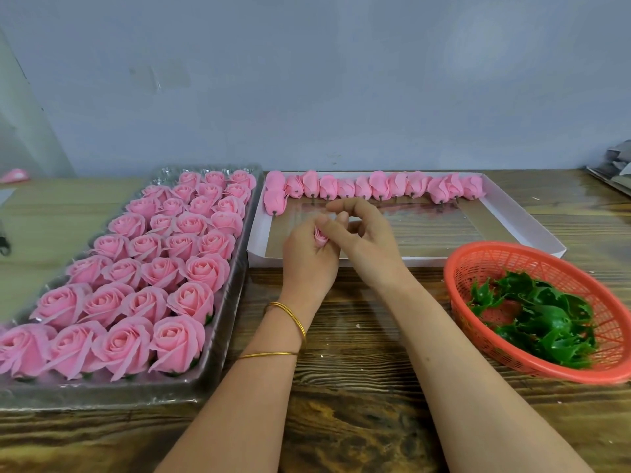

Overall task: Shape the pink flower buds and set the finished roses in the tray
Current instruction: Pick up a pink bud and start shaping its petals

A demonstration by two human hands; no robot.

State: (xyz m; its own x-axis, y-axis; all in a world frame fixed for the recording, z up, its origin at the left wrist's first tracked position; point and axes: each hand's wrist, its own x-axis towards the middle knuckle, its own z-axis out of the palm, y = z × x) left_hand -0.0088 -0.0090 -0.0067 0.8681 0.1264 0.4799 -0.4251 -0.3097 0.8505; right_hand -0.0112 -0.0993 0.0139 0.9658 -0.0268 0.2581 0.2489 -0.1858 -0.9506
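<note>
The left tray [235,298] is clear glossy plastic; its roses [177,343] and the held bud [321,237] look matt and soft. The far box [526,220] is matt white card. The right basket [495,258], orange plastic mesh, holds glossy green leaves [546,322]. The table [358,387] is rough-grained wood.

Craft workshop: trayful of pink roses [136,268], basket of green sepals [539,315].

Pink bud [320,236] aloft, roses [177,343] in tray [102,396]

Head-worn view, forward and down, close over the table [358,387]
</note>
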